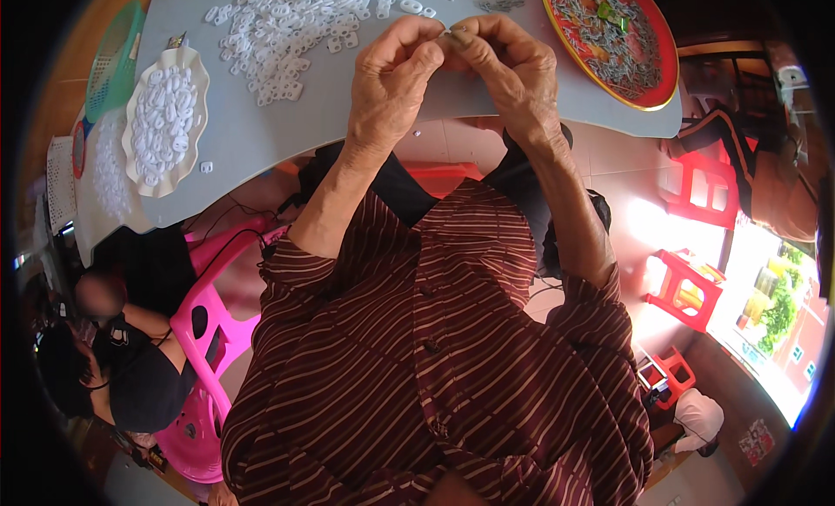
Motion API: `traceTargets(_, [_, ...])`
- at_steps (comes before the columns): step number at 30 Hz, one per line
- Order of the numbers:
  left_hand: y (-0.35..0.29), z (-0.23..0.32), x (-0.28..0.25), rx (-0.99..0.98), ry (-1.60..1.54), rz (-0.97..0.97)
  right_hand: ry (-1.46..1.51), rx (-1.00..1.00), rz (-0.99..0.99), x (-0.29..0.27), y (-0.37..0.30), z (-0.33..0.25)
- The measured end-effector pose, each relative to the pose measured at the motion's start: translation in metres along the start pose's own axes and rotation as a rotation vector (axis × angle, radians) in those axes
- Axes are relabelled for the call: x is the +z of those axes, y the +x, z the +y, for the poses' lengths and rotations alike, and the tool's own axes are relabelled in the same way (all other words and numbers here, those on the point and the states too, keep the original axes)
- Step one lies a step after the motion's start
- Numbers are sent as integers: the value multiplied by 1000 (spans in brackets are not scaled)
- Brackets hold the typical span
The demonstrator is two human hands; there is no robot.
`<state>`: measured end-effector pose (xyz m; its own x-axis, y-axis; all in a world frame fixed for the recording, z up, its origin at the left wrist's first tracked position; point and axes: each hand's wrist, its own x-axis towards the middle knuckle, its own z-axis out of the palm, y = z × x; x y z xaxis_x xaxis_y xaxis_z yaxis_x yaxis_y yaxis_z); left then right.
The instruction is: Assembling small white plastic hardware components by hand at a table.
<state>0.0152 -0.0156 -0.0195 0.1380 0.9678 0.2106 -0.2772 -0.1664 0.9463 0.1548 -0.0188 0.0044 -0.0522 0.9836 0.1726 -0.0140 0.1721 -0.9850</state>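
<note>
Over the near edge of the grey table (322, 114), my left hand (393, 80) and my right hand (513, 69) meet fingertip to fingertip. Both are closed in a pinch, thumbs against the index fingers. Whatever sits between the tips is too small and too covered to name. Just beyond my left hand spreads a heap of small white plastic pieces with holes (278, 40). Right of my right hand stands a red plate with a gold rim (665, 90), full of small grey metal pins or screws (622, 58); a small green thing (613, 17) lies on them.
At the left, a white scalloped dish (202, 114) holds more white pieces, beside a green basket (113, 62). A few loose metal parts (502, 1) lie at the far edge. A person (148, 384) sits lower left by a pink chair (213, 319). Red stools (687, 288) stand at right.
</note>
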Motion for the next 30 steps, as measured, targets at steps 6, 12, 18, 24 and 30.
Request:
traceTargets(6, [4, 27, -3, -28, 361, 2, 98, -12, 10, -8, 1, 5])
traceTargets(12, [54, 35, -29, 548, 1320, -232, 215, 33, 22, -13, 1, 9])
traceTargets(18, [63, 27, -35, 609, 1368, -398, 108, -35, 52, -11, -1, 12])
traceTargets(24, [56, 23, -37, 330, 913, -280, 68, -75, 55, -9, -2, 13])
traceTargets(30, [51, 22, -28, -95, 157, -261, 118, -82, 33, -9, -2, 10])
